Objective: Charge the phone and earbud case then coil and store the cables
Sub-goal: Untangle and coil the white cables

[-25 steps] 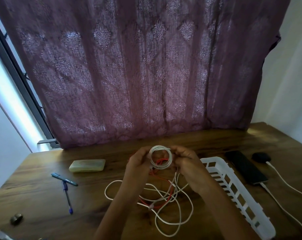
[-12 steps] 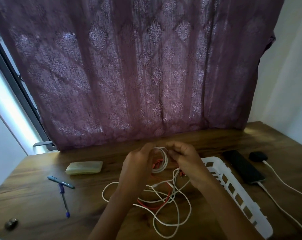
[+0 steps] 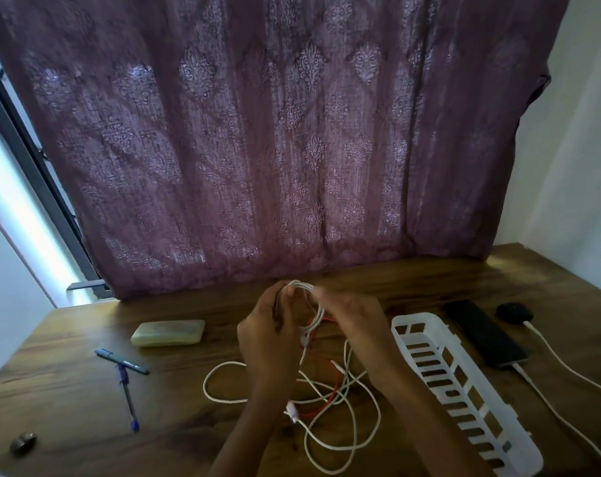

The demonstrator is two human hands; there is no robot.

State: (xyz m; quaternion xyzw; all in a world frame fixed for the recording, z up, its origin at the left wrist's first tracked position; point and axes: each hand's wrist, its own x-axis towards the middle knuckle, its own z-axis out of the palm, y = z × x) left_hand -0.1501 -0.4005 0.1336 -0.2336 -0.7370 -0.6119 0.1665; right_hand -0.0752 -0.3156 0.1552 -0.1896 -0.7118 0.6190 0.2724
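Note:
Above the wooden table (image 3: 85, 401) my left hand (image 3: 269, 335) grips a small coil of white cable (image 3: 307, 297), and my right hand (image 3: 355, 321) pinches the same cable at the coil's right side. The loose rest of the white cable (image 3: 326, 418) lies tangled with a red cable (image 3: 330, 404) on the table under my hands. At the right a black phone (image 3: 483, 332) lies flat with a white cable (image 3: 547, 394) plugged into its near end. A black earbud case (image 3: 514, 312) beyond it has its own white cable (image 3: 567, 364) attached.
A white slotted plastic basket (image 3: 454, 383) lies between the cable tangle and the phone. On the left are a pale green case (image 3: 168, 333), two pens (image 3: 125, 376) and a small metal ring (image 3: 23, 442). A purple curtain (image 3: 275, 139) hangs behind the table.
The coil has turned from facing me to edge-on, and my right hand has carried another turn of white cable over its top. The view shifted slightly.

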